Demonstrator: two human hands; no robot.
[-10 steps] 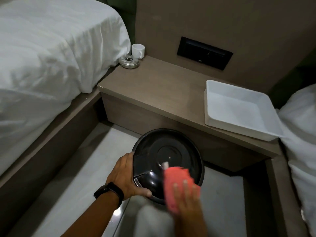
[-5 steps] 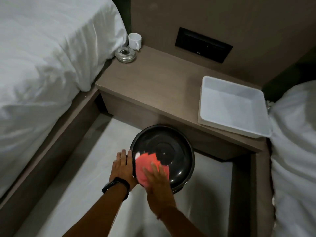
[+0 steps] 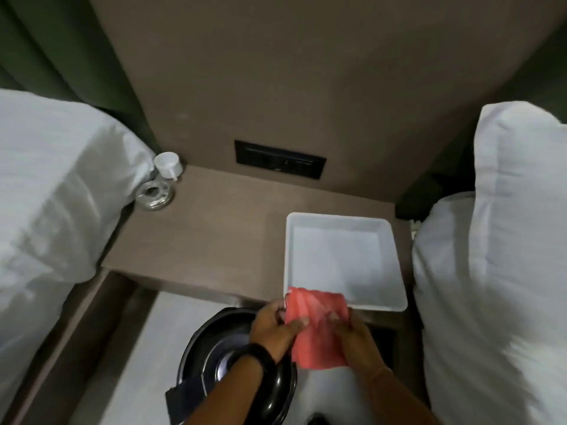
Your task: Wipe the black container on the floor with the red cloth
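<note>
The round black container (image 3: pixel 214 348) stands on the pale floor between two beds, low in the view, with my left forearm crossing over it. The red cloth (image 3: pixel 316 329) is lifted clear of the container, up in front of the nightstand's edge. My left hand (image 3: pixel 273 329), with a black watch on the wrist, pinches the cloth's left side. My right hand (image 3: pixel 352 335) grips its right side. The cloth is spread between the two hands and does not touch the container.
A brown nightstand (image 3: pixel 214 240) carries a white square tray (image 3: pixel 340 222), a white cup (image 3: pixel 168 166) and a glass ashtray (image 3: pixel 155 194). White beds (image 3: pixel 46 194) flank the narrow floor strip. A black switch panel (image 3: pixel 279 163) sits on the wall.
Both hands left the container and rose with the red cloth to the nightstand's edge. My left hand let go of the rim and took hold of the cloth. The view tilted upward.
</note>
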